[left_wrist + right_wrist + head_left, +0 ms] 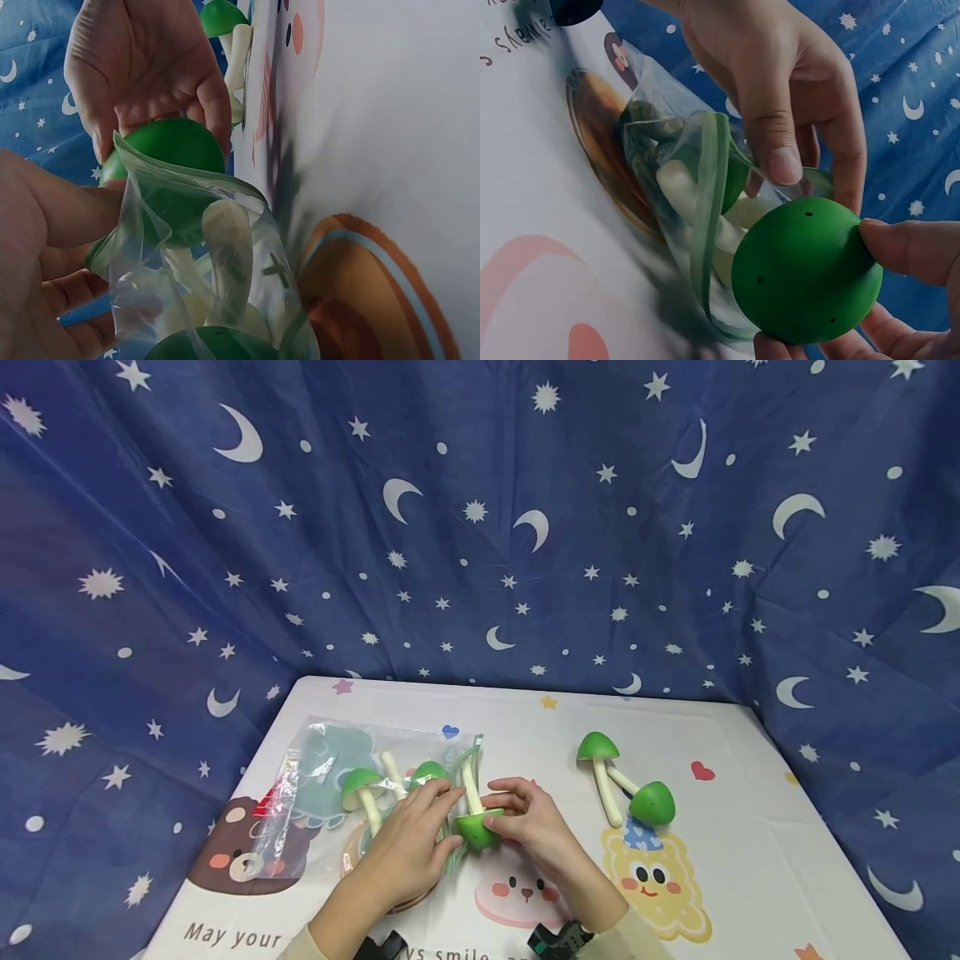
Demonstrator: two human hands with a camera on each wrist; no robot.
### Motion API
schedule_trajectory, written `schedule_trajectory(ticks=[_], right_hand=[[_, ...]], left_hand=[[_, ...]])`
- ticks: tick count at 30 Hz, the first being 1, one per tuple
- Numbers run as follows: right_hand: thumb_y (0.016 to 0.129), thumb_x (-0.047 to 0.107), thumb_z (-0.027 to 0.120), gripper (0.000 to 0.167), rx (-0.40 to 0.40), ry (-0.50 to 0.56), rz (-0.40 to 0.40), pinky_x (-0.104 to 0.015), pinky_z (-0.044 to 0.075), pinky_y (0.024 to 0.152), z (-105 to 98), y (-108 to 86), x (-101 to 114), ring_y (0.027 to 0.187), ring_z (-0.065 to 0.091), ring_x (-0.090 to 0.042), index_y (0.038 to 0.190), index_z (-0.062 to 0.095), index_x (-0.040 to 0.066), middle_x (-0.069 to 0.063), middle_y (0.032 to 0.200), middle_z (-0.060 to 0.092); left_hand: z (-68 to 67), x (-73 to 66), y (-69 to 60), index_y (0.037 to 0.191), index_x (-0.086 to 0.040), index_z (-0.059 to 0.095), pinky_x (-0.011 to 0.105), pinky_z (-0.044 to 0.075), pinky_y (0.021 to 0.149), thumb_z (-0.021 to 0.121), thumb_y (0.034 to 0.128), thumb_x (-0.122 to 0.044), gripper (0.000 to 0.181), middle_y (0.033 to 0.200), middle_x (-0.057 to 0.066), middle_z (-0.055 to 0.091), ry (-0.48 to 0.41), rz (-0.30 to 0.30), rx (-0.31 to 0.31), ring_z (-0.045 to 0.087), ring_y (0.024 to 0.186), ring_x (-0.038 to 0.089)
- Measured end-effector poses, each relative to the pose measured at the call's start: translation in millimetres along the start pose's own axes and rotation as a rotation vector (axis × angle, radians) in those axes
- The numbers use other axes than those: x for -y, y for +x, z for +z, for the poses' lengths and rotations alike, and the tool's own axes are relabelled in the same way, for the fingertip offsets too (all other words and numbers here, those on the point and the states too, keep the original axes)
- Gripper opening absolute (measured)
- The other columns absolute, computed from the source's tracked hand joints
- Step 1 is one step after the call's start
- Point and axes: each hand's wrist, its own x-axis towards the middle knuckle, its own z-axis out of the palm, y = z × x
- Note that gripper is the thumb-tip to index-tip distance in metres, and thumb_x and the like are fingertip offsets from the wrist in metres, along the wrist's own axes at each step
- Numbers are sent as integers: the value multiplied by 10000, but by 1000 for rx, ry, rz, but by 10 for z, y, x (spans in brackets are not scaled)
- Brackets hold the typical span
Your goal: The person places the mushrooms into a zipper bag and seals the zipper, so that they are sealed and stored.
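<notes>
A clear zip bag (pixel 318 852) with a green-edged mouth lies on the left of the table, its mouth to the right. Several toy mushrooms with green caps and pale stems, such as one mushroom (pixel 362 785), are inside it. My left hand (pixel 401 839) pinches the bag by its mouth, thumb on the near side. At that mouth my right hand (pixel 536 818) holds another toy mushroom (pixel 806 270) by its round green cap, between thumb and fingers. The stem points away from that hand, and in the left wrist view the cap is partly behind the clear plastic.
Two more toy mushrooms lie right of the hands: one mushroom (pixel 597 747) with its stem toward me, the other mushroom (pixel 652 804) with its stem against the first. The white tablecloth (pixel 750 860) carries cartoon prints. A blue star-and-moon curtain (pixel 480 552) hangs behind.
</notes>
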Motion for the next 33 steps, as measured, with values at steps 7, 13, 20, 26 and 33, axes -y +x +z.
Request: schedule_trajectory(ticks=[7,13,20,26,33], right_hand=[[915,61,797,636,-13,-8,-12,-227,605,785,94,61,-17,970,696,-136,1471,515,-61,-258,1318,712],[909,43,801,631,-40,35,-7,-218,606,781,216,111,-20,957,698,-116,1467,521,-44,-254,1289,718],[881,27,823,630,-68,63,-11,-206,597,762,317,141,-25,945,688,-127,1439,539,-38,-241,1256,715],[876,32,826,612,-76,41,-3,-226,614,784,315,120,-14,968,709,-141,1426,562,-19,-226,1246,724],[860,17,830,623,-79,31,5,-225,614,752,311,125,-27,959,719,-145,1417,558,-44,-250,1246,718]], left_hand=[[-1,-4,-3,1518,-139,595,560,528,1139,858,917,-262,668,1476,68,595,-2,-5,6,614,1357,287],[-11,-13,0,1527,-143,590,545,521,1153,849,927,-282,668,1486,58,586,20,-2,20,605,1371,282],[-16,-13,1,1536,-136,582,544,519,1157,843,932,-269,671,1497,54,582,23,6,19,596,1382,278],[-26,-8,5,1533,-129,585,540,522,1155,851,926,-267,677,1486,46,581,9,1,4,599,1371,271],[-23,6,15,1515,-124,598,525,538,1134,861,914,-273,672,1454,53,597,19,13,-24,620,1336,264]])
